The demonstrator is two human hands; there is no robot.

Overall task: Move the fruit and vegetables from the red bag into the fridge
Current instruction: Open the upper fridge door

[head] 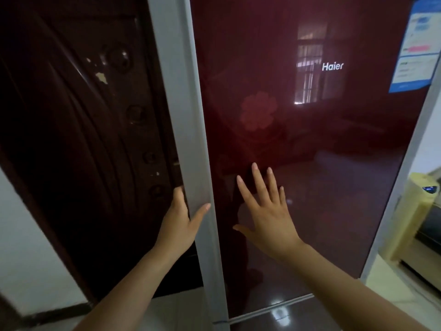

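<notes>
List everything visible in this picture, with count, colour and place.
glossy glass fridge door, white Haier logo: one, dark red, centre
grey side strip: one, light grey, left edge of fridge door
paper label sticker: one, blue and white, door's top right corner
panelled wooden room door: one, dark brown, far left
tiled floor: one, pale, bottom right
left hand: one, grips the grey strip low down
right hand: one, fingers spread straight, at the glass; contact unclear

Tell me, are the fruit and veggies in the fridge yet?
Done: nothing I can confirm, since no red bag, fruit or vegetables show. In hand: the left hand grips the grey edge of the red fridge door, and the right hand is spread open at its front. Left: the inside is hidden, so I can't tell.
</notes>
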